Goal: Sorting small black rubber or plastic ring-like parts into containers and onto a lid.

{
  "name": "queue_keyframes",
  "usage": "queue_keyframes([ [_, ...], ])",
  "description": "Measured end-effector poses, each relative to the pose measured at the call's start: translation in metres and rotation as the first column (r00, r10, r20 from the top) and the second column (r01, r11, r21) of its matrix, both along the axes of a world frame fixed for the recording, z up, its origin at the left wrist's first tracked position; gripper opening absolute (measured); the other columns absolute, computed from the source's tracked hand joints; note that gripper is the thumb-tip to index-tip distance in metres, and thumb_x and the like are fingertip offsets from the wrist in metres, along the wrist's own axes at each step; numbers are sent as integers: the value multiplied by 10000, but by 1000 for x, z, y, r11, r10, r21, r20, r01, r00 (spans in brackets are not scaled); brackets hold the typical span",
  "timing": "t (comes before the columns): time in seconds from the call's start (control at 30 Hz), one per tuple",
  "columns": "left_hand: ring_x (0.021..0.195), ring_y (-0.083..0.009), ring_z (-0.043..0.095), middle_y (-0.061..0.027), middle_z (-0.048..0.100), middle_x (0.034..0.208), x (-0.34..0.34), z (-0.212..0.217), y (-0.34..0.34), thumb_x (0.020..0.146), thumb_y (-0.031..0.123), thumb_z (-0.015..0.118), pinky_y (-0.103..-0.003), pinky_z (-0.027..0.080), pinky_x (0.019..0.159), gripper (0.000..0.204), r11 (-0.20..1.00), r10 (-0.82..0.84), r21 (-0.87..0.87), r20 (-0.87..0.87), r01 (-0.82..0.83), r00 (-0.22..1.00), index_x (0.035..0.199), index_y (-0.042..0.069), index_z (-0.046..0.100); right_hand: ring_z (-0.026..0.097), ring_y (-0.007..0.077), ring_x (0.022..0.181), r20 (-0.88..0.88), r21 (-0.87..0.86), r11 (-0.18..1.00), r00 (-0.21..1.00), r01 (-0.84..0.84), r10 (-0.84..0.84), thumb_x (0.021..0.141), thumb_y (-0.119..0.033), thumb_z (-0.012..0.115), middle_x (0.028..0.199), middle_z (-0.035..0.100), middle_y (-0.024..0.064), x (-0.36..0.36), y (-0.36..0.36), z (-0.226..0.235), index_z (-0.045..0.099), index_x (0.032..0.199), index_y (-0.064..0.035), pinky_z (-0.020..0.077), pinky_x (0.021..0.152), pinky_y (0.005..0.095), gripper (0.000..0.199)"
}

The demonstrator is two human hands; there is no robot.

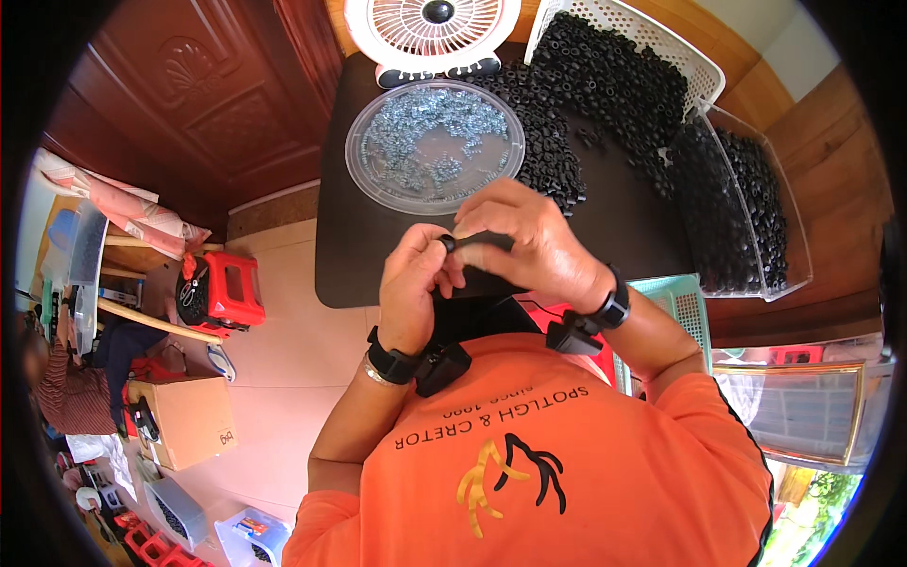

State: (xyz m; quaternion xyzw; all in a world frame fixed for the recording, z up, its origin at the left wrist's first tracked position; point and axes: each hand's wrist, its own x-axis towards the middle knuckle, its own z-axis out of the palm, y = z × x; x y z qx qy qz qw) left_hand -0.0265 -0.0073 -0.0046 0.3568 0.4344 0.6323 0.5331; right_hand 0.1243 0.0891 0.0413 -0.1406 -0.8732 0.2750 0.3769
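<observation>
The small black ring-shaped rubber piece [447,244] is sitting between the two hands, held up above the near edge of the dark worktop [351,248] and close in front of the person's chest. The left hand [416,283] is pinching it at the fingertips, its grip clenched on the ring, while the right hand [531,244] is coming across from the other side, its grip closing around a short black cylindrical part [487,242] whose long axis is lying roughly level, pointing left toward the ring. The two pieces are touching or very nearly so; the left hand is the nearer one to the ring. Whether the cylinder's end is already inside the ring is hard to make out, since the right fingers are covering most of it. Further out, a clear round plastic tray [361,163] of small silvery metal parts is lying on the worktop, with a heap of black rubber pieces [553,156] beside it, a white basket [694,71] and a clear bin [792,236] full of the same beyond, and a white fan [433,33] at the far edge.
</observation>
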Motion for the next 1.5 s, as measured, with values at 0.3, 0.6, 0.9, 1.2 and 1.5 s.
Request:
queue_keyframes([
  [0.3,665,-132,538,-65,569,801,-16,-8,4,928,194,435,-235,401,587,197,999,30,14,56,-31,998,982,20,508,617,312,827,254,373,922,944,107,-212,760,-66,664,866,652,112,-37,106,0,652,873,-44,500,731,397,116],
  [0.6,678,-143,547,-71,569,815,-20,-10,4,884,209,450,-242,413,595,206,1000,-7,26,81,5,997,966,28,504,600,277,909,512,403,901,856,-164,-73,735,-42,647,861,645,71,-68,133,-17,678,876,-84,508,804,391,151],
  [0.9,671,-138,545,-73,568,807,-20,-9,4,886,204,452,-236,416,586,197,1000,-11,20,57,10,998,956,27,504,604,295,882,575,549,785,811,-286,-107,750,-69,591,841,631,95,-77,129,-21,627,801,-48,511,774,401,66],
  [1.2,674,-139,548,-69,570,811,-19,-10,5,894,205,451,-235,415,590,192,1000,-8,12,67,7,998,959,32,507,601,367,856,491,290,955,865,-55,-100,754,-37,550,867,632,172,-67,123,-12,594,846,-2,491,725,425,107],
  [1.5,674,-139,549,-68,575,815,-18,-11,4,904,209,454,-239,412,592,197,1000,7,19,53,-8,999,969,32,514,612,152,782,302,-172,985,952,15,39,865,-35,580,853,647,85,-49,120,-4,637,1014,10,492,730,290,166],
])
